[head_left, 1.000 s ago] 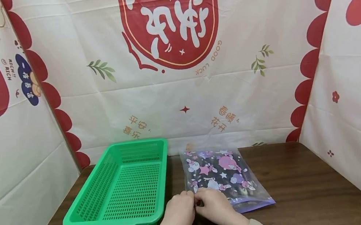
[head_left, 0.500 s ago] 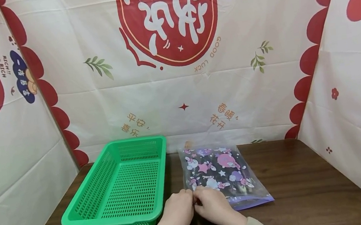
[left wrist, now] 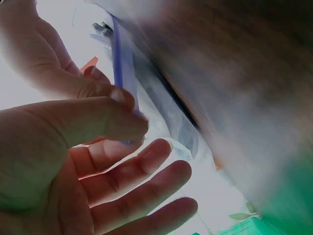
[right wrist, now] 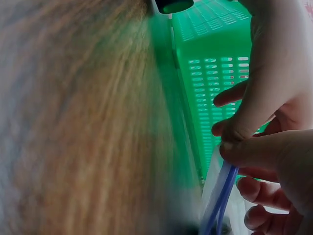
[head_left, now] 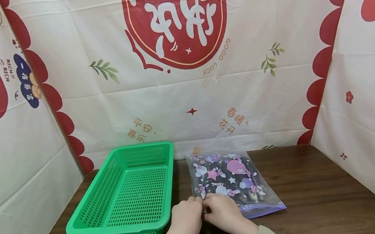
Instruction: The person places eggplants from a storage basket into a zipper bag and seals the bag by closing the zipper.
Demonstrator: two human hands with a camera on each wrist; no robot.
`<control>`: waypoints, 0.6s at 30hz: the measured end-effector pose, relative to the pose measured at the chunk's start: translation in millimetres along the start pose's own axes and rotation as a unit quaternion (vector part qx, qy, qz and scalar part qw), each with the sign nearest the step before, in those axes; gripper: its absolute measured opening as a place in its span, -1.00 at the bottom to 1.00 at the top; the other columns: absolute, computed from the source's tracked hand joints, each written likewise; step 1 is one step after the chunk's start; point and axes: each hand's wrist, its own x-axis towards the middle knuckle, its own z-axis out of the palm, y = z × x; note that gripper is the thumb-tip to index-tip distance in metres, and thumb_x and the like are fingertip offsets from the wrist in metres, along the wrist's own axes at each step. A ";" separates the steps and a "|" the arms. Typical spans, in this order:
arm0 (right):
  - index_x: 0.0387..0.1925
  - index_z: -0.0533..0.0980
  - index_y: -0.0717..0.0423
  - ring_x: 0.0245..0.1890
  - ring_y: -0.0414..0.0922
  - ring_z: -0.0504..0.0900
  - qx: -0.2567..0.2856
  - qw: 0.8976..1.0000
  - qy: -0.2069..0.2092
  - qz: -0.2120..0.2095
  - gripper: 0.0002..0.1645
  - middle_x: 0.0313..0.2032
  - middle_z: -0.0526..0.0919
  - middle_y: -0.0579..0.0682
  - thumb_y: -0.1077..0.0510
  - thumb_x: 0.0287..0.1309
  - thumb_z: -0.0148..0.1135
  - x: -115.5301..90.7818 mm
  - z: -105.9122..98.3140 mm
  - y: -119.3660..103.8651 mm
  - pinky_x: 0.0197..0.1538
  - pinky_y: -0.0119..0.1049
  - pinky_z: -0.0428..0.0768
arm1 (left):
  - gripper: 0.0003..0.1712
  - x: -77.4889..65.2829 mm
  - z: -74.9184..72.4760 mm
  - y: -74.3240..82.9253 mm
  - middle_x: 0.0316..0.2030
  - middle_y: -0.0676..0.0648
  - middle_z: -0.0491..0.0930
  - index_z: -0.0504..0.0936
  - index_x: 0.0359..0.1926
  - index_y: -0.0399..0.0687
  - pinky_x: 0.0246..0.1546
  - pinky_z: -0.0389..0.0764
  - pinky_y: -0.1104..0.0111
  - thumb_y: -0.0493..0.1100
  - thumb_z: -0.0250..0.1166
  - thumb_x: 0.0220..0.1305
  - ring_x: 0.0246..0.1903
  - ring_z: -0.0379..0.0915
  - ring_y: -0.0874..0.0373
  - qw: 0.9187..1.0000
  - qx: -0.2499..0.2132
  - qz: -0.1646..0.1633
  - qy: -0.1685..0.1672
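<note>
A clear zip bag (head_left: pixel 232 180) printed with pink and purple cartoon figures and stars lies flat on the table, its purple zip edge (head_left: pixel 264 211) toward me. My left hand (head_left: pixel 187 217) and right hand (head_left: pixel 223 211) meet at its near left corner. In the left wrist view, the left thumb and index finger pinch the end of the purple strip (left wrist: pixel 126 68), while the other fingers spread out. Right beside them, the right thumb and fingers pinch the same strip (right wrist: pixel 221 198), as the right wrist view shows. The bag's corner itself is mostly hidden under the fingertips.
A green plastic basket (head_left: pixel 172 172) with slotted walls and floor stands left of the bag, close to my left hand. Dark brown wooden table (head_left: pixel 319 191) extends to the right. Printed white cloth (head_left: pixel 185 94) hangs at the back and both sides.
Both hands keep their place at the bag's corner, with only slight finger shifts. The whole head view has moved a little; bag and basket stay put.
</note>
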 end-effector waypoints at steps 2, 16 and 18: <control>-0.76 0.41 -0.16 -0.64 -0.31 0.32 -0.005 1.000 0.000 -0.005 -0.71 -0.60 0.33 -0.31 0.21 -0.35 0.38 -0.4 -0.1 0.0 -0.59 -0.36 0.28 | -0.80 0.5 0.9 1.5 -0.64 0.01 0.36 0.54 -0.51 -0.01 -0.77 0.37 0.28 -0.12 0.42 0.07 -0.69 0.38 0.11 1.000 0.009 -0.003 -0.003; -0.80 0.38 -0.17 -0.65 -0.33 0.38 -0.041 0.998 0.013 -0.044 -0.68 -0.64 0.33 -0.34 0.20 -0.35 0.38 -4.2 3.4 -0.1 -0.52 -0.31 0.30 | -0.76 0.3 -2.2 3.3 -0.69 0.06 0.43 0.60 -0.64 0.06 -0.72 0.45 0.24 -0.19 0.35 0.13 -0.66 0.45 0.10 0.999 0.013 -0.021 -0.030; -0.79 0.38 -0.17 -0.65 -0.33 0.38 -0.048 0.998 0.011 -0.044 -0.69 -0.64 0.34 -0.35 0.19 -0.34 0.38 -3.7 3.1 -0.4 -0.51 -0.31 0.29 | -0.76 0.7 -2.2 2.5 -0.69 0.06 0.42 0.59 -0.65 0.07 -0.72 0.45 0.24 -0.19 0.36 0.13 -0.66 0.45 0.10 0.999 0.009 -0.022 -0.031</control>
